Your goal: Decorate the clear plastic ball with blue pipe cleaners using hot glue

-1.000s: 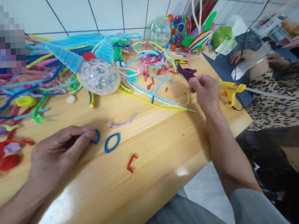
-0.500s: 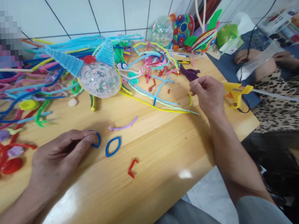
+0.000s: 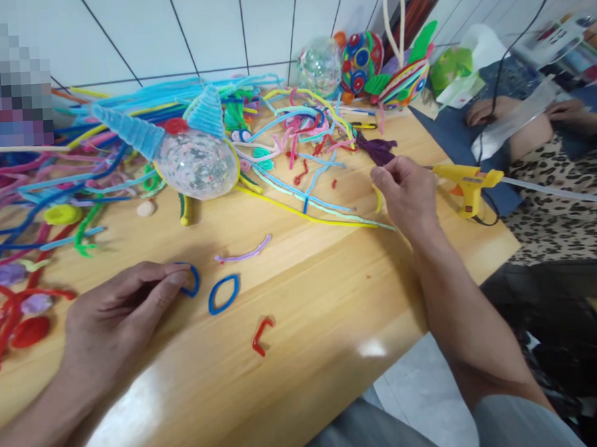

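My left hand [image 3: 128, 312] pinches a bent blue pipe cleaner [image 3: 193, 282] between thumb and forefinger, low over the table. Just right of it lies a blue pipe cleaner loop [image 3: 211, 301] with pointed ends. A curved purple piece [image 3: 245, 254] rests above the loop, and a bent red piece [image 3: 258, 339] below. My right hand [image 3: 410, 194] is closed, thumb against fingers, by a dark purple tassel [image 3: 379, 149]; what it holds, if anything, is hidden. Behind this hand a yellow glue gun [image 3: 469, 184] lies with a glue stick in its back.
A clear ball [image 3: 198, 165] with blue cones stands near tangled pipe cleaners [image 3: 86, 174] along the tiled wall. Decorated balls [image 3: 363, 60] sit at the back right. A yellow strip [image 3: 298, 213] crosses the middle. Another person's arm [image 3: 534, 128] is at right, beside a black cord [image 3: 501, 73].
My right hand has shifted slightly left and down. My left hand still pinches the blue pipe cleaner, and the view has moved a little.
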The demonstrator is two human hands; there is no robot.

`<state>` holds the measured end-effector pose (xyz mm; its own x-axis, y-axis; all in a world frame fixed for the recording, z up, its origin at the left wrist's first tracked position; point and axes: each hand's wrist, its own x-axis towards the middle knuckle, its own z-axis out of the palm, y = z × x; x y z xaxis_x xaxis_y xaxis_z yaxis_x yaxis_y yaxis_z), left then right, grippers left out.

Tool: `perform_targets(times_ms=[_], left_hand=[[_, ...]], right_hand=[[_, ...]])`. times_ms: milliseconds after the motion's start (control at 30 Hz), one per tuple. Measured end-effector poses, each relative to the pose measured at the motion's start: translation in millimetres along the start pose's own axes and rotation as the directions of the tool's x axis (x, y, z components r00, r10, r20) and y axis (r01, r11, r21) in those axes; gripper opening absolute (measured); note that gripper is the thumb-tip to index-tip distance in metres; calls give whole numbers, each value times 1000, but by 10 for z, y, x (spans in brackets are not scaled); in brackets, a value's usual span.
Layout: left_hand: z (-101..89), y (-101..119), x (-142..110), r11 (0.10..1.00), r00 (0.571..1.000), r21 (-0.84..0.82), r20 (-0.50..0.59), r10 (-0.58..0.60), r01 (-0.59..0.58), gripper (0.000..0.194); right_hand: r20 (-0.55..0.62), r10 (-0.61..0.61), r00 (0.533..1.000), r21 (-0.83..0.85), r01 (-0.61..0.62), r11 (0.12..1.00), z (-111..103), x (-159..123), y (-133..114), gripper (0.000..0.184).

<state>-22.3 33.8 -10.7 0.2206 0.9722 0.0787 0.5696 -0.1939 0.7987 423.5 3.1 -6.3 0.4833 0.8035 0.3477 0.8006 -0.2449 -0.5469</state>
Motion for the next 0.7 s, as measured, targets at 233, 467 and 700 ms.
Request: perform_targets(times_ms=[233,467,700], left_hand=[[28,59,53,998,998,-23,-1,63,-63,15],[17,75,71,995,996,-33,4,89,-89,14],[26,29,49,996,997,-34,-6,79,-79,14]], right_hand=[[110,-10,994,-91,20,996,61,26,49,35],[165,-7,986,-147,32,989,61,64,105,38],[257,-46,965,-159,89,983,-6,92,175,15]])
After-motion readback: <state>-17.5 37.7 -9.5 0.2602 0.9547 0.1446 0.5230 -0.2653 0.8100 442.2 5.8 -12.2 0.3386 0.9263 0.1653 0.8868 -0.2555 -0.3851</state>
